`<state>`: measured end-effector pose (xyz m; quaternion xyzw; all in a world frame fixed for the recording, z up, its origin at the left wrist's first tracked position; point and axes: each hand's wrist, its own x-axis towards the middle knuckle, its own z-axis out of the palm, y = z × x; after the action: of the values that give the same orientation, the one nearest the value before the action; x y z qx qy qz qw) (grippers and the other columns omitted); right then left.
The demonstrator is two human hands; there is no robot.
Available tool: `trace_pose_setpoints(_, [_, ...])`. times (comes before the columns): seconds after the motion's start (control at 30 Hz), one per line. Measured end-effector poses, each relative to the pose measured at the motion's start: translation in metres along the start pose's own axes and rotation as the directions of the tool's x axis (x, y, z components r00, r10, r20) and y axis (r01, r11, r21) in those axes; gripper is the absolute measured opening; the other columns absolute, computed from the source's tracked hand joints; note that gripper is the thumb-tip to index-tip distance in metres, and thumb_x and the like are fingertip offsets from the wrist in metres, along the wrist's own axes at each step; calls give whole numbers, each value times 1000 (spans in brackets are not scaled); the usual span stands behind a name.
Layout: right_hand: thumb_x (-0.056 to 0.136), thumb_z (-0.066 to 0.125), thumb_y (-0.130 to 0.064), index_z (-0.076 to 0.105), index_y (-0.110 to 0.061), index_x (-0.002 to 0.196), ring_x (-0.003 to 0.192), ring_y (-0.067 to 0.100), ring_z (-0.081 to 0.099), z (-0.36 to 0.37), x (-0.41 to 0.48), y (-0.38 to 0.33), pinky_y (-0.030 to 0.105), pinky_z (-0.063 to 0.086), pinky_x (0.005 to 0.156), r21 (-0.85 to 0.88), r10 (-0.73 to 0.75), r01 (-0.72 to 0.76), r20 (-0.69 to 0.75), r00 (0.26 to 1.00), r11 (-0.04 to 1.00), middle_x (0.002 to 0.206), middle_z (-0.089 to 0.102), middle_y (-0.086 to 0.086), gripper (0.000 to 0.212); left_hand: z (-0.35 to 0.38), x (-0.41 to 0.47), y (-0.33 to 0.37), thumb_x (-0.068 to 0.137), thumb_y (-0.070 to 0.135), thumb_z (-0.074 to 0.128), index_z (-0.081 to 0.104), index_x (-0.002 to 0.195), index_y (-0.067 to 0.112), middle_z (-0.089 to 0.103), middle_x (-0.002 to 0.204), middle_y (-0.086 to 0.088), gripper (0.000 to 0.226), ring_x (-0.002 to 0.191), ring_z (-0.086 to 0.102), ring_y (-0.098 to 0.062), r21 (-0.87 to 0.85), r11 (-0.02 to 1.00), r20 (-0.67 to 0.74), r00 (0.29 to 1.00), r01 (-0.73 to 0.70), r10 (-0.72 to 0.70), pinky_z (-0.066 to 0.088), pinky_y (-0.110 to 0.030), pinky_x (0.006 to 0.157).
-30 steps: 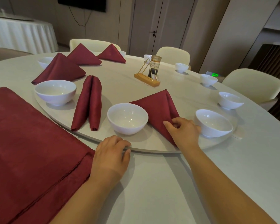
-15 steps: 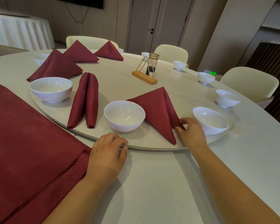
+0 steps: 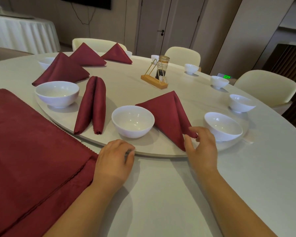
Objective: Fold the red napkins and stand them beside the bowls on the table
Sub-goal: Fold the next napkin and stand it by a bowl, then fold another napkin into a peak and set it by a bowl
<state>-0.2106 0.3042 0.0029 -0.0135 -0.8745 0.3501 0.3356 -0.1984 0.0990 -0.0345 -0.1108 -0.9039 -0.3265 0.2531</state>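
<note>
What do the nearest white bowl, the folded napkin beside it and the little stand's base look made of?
The nearest bowl is likely glazed ceramic or porcelain: glossy white with sharp highlights. The folded napkin is woven cloth: matte with a slight sheen and soft creases. The stand's base looks like pale wood, going by its tan, matte surface.

Peaked red napkin (image 3: 167, 117) stands between near bowl (image 3: 132, 121) and right bowl (image 3: 223, 126); rolled napkin (image 3: 92, 105) lies flat leftward.
</note>
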Motion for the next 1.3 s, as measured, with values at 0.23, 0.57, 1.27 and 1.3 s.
trace_pose_setpoints(0.23, [91,53,-18,46,-15,126,82,12,61,26,-8,-50,25,55,69,405,304,-531,503,809,745,124,51,1,36,-10,0,12,88,2,54,55,120,6,50,106,2,32,101,53,-19,-342,886,-75,931,312,-357,32,-18,78])
trace_pose_setpoints(0.57, [96,43,-24,33,-15,135,69,17,65,50,9,-80,22,49,44,413,299,-739,724,621,532,119,54,12,41,-6,9,11,69,8,38,24,144,19,40,132,6,77,132,33,-12,-463,820,92,938,336,-333,19,-46,113])
trace_pose_setpoints(1.27, [92,50,-20,50,-27,117,118,6,44,-6,-108,-57,7,29,92,102,-14,-67,639,769,993,130,47,-6,25,-71,-40,31,87,24,48,39,138,14,46,135,-4,52,125,41,-21,-159,931,140,941,327,-307,26,-27,107])
trace_pose_setpoints(1.3, [93,48,-27,45,-26,128,127,6,35,-6,-112,-54,7,20,99,42,-61,44,675,735,998,140,38,-8,35,-82,-49,26,81,32,43,44,135,14,48,132,-3,56,123,43,-21,-92,945,157,941,315,-299,26,-28,108])
